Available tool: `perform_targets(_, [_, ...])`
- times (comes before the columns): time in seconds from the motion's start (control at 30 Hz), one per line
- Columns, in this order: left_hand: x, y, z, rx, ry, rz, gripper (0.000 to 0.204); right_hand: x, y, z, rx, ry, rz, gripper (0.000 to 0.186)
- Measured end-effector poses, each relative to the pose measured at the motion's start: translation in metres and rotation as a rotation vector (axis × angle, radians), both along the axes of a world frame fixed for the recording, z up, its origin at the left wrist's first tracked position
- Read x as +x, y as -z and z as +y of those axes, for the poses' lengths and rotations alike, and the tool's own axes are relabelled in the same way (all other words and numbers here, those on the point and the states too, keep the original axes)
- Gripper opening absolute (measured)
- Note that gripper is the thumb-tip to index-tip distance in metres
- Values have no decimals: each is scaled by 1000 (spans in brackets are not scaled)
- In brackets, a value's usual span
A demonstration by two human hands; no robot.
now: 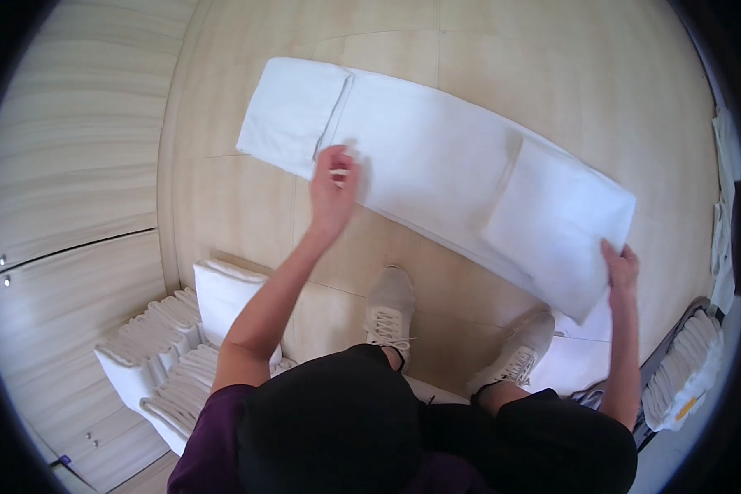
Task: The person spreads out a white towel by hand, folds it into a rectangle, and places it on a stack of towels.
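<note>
A long white towel [424,148] lies slantwise on the floor, with both ends folded over toward its middle. At the far left, one folded flap [295,111] lies flat. The nearer right flap [556,218] is also turned over, its outer edge tilted toward me. My right hand [622,265] is closed on that outer right edge, the fingers partly hidden. My left hand [335,177] is over the towel's near edge, just beside the left flap's fold. Its fingers are curled and slightly blurred; a bit of white shows between them, and whether they hold cloth is unclear.
Upright rows of folded white towels [169,337] stand at the lower left, beside pale wooden cabinet doors [74,198]. More folded white towels [683,370] are packed at the lower right. My shoes [391,305] are on the wood-look floor [321,272] close to the towel.
</note>
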State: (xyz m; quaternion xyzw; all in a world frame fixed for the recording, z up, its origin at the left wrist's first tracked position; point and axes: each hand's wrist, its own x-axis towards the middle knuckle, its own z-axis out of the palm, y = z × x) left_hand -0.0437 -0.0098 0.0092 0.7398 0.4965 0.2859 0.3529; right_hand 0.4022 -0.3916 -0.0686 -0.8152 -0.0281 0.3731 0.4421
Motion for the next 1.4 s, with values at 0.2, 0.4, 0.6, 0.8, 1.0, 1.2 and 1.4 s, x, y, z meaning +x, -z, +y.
perform_targets(0.2, [-55, -16, 78, 110, -155, 94, 35, 153, -11, 3, -512, -72, -1084, 32])
perform_targets(0.4, [-12, 3, 59, -522, -239, 109, 66, -3, -46, 144, 195, -519, -1192, 44])
perform_targets(0.6, [31, 2, 37, -864, -107, 53, 68, -154, -54, 243, 346, -1139, -1186, 66])
perform_targets(0.8, [26, -5, 37, -976, -85, 33, 57, -145, -59, 262, 215, -1178, -1030, 80])
perform_targets(1.0, [19, 4, 40, -977, -87, 16, 50, -184, -52, 192, 135, -1271, -934, 82])
perform_targets(1.2, [9, 0, 47, -998, -108, -199, 56, -192, -49, 193, 302, -1140, -916, 74])
perform_targets(1.4, [-5, -89, 28, -1105, -174, -558, 55, -208, -111, 174, 582, -898, -503, 48])
